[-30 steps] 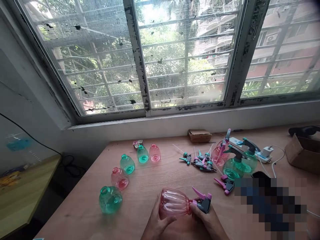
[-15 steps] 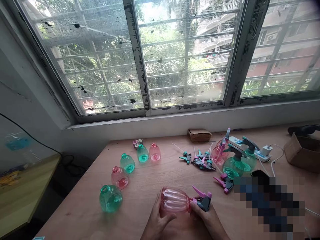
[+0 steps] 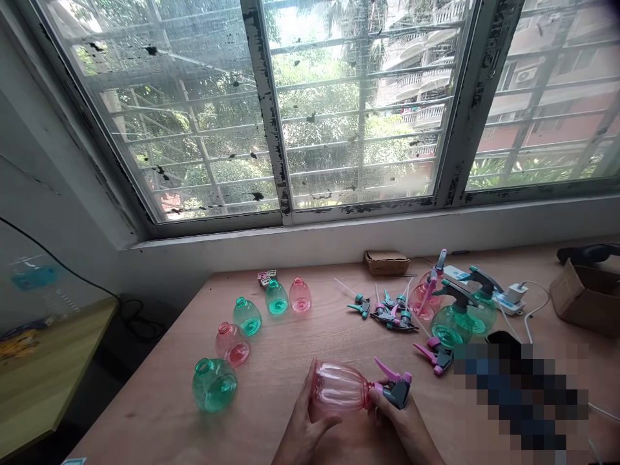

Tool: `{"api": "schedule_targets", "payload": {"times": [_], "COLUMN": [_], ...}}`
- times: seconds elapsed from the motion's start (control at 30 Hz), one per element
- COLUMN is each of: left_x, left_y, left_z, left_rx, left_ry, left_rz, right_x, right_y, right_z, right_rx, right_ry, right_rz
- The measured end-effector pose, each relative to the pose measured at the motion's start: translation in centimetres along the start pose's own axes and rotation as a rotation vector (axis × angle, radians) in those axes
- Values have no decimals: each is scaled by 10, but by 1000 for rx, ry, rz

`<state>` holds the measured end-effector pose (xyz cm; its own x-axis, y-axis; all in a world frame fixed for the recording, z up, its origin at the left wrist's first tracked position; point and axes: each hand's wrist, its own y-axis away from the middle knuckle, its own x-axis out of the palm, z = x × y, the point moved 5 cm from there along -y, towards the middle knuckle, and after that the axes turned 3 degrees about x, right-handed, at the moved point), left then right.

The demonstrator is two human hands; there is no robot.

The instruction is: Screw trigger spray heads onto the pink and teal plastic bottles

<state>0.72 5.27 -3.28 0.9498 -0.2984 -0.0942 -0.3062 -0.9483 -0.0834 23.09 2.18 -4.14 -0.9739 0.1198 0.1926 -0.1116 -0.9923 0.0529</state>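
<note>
A clear pink spray bottle (image 3: pixel 340 386) lies sideways between my hands, its base to the left. My left hand (image 3: pixel 310 416) is closed around the base end, thumb below. At the neck, my right hand (image 3: pixel 393 413) grips where a black and pink trigger sprayer head (image 3: pixel 396 386) meets the bottle; some of its fingers are hidden behind. To the left, open-necked bottles stand in a curved row: a green bottle (image 3: pixel 214 385) nearest, then a pink bottle (image 3: pixel 233 344), another green bottle (image 3: pixel 247 316), and further ones behind.
Several loose sprayer heads (image 3: pixel 394 312) lie in a pile at mid-right, with one pink and black head (image 3: pixel 434 355) closer to me. Bottles with heads on, such as a green one (image 3: pixel 451 323), stand beside a power strip (image 3: pixel 508 298). Cardboard boxes (image 3: pixel 386 263) sit farther back.
The bottle and the sprayer head at its neck have shifted very slightly to the right. Both hands keep their hold, and the other things stay where they were.
</note>
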Motion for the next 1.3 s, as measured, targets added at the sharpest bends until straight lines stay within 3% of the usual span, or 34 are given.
{"api": "schedule_targets", "payload": {"times": [0.9,1.13,1.3], "left_x": [2,4,5], "left_y": [0,-1,-2], "left_z": [-6,5,1], "left_rx": [20,1,35], "left_ry": [18,103,19], "left_rz": [9,24,9], "right_x": [4,4,3], "right_y": [1,-1,1], "right_z": [7,7,8], "right_rx": [12,33,27], "right_ry": [-26,-19,-22], "right_rz": [-13,9,-49]}}
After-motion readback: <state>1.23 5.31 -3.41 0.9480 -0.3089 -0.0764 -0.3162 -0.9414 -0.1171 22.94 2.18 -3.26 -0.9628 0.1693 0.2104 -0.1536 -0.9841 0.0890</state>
